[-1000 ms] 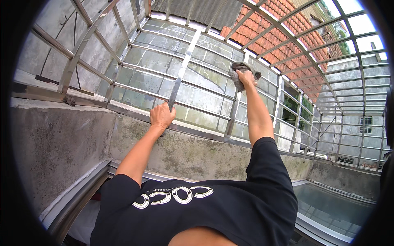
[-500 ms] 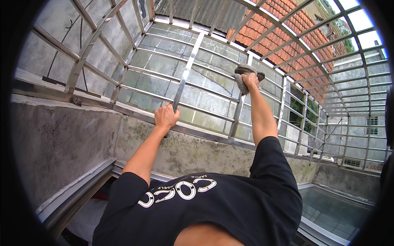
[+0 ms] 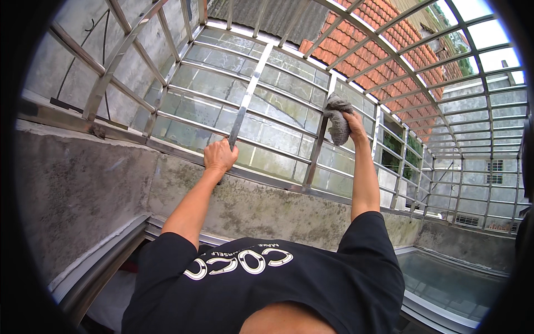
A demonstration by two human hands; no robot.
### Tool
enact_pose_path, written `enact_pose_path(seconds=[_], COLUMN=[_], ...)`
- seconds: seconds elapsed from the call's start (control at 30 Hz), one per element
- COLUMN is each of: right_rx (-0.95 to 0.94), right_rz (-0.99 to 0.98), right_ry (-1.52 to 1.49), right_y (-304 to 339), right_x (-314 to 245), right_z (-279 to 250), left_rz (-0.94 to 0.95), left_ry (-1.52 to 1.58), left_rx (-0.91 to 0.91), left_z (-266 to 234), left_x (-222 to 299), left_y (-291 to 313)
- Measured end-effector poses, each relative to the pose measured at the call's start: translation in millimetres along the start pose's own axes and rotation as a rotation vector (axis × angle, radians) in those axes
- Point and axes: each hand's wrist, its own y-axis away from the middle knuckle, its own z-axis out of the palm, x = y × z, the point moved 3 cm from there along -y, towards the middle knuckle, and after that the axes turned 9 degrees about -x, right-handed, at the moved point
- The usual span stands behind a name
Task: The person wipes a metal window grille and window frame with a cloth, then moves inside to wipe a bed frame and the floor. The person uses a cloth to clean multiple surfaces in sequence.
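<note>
My left hand [image 3: 219,155] is closed around the lower end of a flat upright bar [image 3: 248,96] of a stainless steel window cage. Further right and higher, my right hand [image 3: 355,124] grips a crumpled grey cloth [image 3: 338,119]. The cloth hangs against another upright bar [image 3: 315,153], at the height of a crossing rail. My fingers on the cloth are partly hidden behind it. Several round horizontal rails [image 3: 278,114] run between the uprights.
A stained concrete ledge [image 3: 267,209] runs below the cage. Rough concrete walls stand at left. Beyond the bars lie a paved yard, a red tiled roof [image 3: 370,44] and a grey corrugated roof [image 3: 283,22]. Window frames flank me, with a glass pane [image 3: 450,284] at lower right.
My right hand has drawn the cloth down and slightly right along the upright. The left hand keeps its hold on its bar. The whole view has shifted slightly.
</note>
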Motion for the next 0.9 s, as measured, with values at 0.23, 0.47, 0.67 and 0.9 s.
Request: enact_pose_path(seconds=[0.23, 0.47, 0.67, 0.9], right_rx=[0.146, 0.49, 0.444, 0.424], right_rz=[-0.1, 0.404, 0.388, 0.438], right_ry=[-0.372, 0.903, 0.791, 1.137], right_y=[-80.7, -163.9, -179.2, -131.5], right_x=[-27.2, -25.9, -10.6, -43.5], right_z=[-28.4, 65.8, 6.6, 36.4], left_rz=[-0.018, -0.058, -0.01, -0.004], left_ry=[-0.02, -0.01, -0.001, -0.005], left_rx=[-0.013, -0.033, -0.019, -0.034], left_z=[-2.8, -3.1, -3.3, -9.0], left_x=[-2.2, -12.2, -0.3, 6.4], left_y=[2.0, 10.1, 3.2, 0.4])
